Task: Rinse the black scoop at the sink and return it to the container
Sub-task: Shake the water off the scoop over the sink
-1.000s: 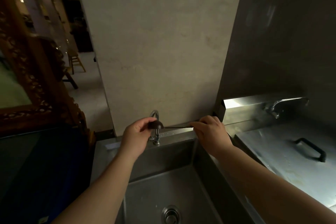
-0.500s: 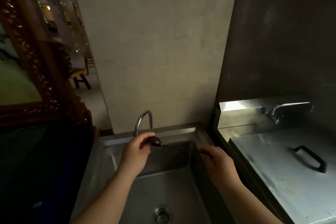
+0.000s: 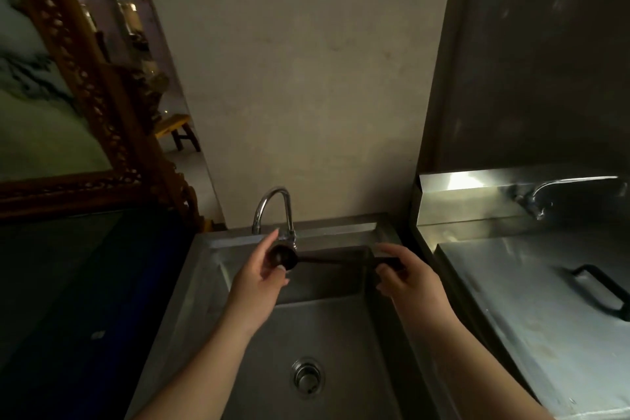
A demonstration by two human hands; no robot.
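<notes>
The black scoop (image 3: 284, 257) is held level over the steel sink (image 3: 204, 283), its round bowl right under the spout of the curved chrome tap (image 3: 272, 204). My left hand (image 3: 259, 278) cups the bowl, thumb and fingers around it. My right hand (image 3: 405, 278) pinches the far end of the long thin handle (image 3: 341, 260). I cannot tell whether water is running. No container for the scoop is in view.
The sink drain (image 3: 306, 375) lies below the hands. To the right sits a steel lid with a black handle (image 3: 600, 290) and a second tap (image 3: 545, 194) behind it. A carved wooden frame (image 3: 85, 78) and a dark counter stand at the left.
Both hands and the scoop have come down from the sink's back edge to under the tap spout. The view has tilted down, showing more of the basin.
</notes>
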